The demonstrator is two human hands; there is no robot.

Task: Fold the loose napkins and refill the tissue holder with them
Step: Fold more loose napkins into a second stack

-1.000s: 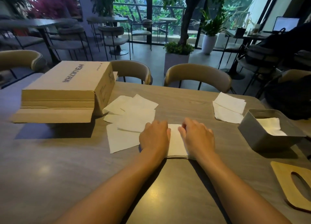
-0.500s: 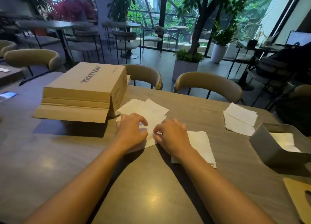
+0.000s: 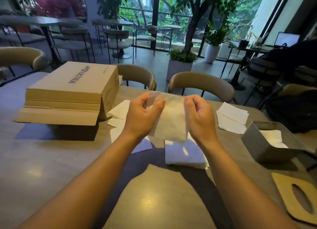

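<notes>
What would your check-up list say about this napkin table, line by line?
Surface: table, shiny patches of light.
Job's things: napkin held up in the air; folded stack beneath it; loose napkins beside the box; pile near the grey tissue holder, napkins inside; lid off, near right.
Clutter: cardboard box, flap open.
Hands: left hand and right hand each pinch one side of the napkin.
Cables: nothing seen.
Surroundings: chairs, potted plant, laptop far away.
</notes>
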